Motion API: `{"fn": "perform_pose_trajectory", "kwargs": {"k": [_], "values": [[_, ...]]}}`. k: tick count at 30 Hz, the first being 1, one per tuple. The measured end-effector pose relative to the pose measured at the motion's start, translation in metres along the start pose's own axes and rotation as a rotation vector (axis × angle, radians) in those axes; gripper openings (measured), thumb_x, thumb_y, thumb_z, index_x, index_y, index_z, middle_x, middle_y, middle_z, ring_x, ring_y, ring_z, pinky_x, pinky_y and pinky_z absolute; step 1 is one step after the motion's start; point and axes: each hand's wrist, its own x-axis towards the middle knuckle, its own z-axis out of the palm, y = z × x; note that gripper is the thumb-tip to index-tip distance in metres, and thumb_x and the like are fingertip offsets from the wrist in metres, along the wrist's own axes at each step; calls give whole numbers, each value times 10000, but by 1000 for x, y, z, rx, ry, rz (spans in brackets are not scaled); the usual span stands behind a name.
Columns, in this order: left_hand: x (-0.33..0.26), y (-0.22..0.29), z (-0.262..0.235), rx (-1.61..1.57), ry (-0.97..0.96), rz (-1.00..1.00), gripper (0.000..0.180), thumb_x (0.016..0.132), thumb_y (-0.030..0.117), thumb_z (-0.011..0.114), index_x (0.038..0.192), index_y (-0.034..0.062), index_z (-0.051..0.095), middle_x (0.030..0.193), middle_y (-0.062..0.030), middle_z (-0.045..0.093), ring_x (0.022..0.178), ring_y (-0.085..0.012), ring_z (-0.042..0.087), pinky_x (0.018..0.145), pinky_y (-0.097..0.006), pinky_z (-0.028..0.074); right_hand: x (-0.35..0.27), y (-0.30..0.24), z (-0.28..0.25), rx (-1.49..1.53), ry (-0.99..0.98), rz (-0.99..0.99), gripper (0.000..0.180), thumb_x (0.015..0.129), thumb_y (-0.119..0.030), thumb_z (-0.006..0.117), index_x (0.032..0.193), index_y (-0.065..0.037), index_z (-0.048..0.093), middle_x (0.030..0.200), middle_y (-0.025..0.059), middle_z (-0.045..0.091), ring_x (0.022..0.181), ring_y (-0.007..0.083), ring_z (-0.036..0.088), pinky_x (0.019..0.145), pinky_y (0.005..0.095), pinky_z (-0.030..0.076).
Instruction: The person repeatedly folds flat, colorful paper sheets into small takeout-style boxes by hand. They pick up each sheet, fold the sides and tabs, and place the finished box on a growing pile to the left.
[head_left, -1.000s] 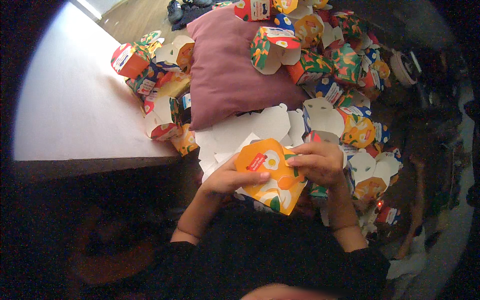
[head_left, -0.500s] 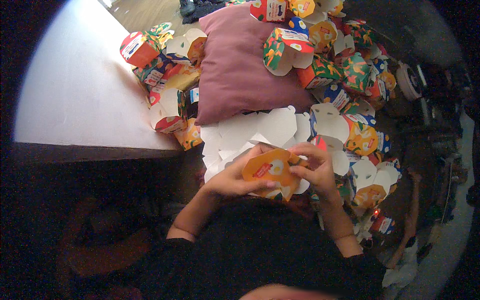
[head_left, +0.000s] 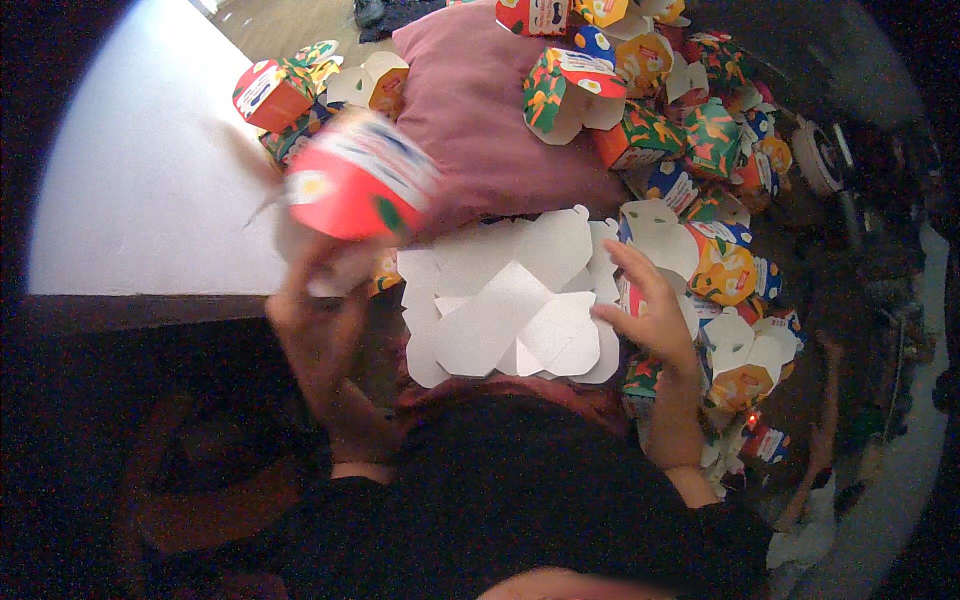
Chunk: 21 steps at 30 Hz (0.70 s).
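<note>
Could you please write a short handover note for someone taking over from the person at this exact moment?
Left hand: raised, holding a folded red box, blurred in motion, over the edge of the white table.
Right hand: open, fingers resting at the right edge of the stack of flat white box blanks.
Many folded colourful boxes lie piled around the pink cushion and to the right.
Done: one box folded and in hand, many already piled.
Left: the flat blanks in the stack are not yet folded.
</note>
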Motion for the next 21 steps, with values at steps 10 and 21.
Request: {"fn": "perform_pose_trajectory", "kwargs": {"k": [10,21], "values": [[-43,-40,91,319,-433,138,644,721,318,711,1178,-41,436,1093,-211,511,952,-339,550,837,-390,443,-19,42,76,-451,38,384,675,739,-388,678,1155,97,459,1160,257,470,1087,367,468,933,404,380],[-71,-80,134,408,-607,-180,747,623,348,766,1165,-58,450,1153,-219,456,1060,-358,474,888,-399,425,-20,27,67,261,187,304,314,804,-102,587,1095,8,544,1117,171,569,988,314,566,869,356,444]]}}
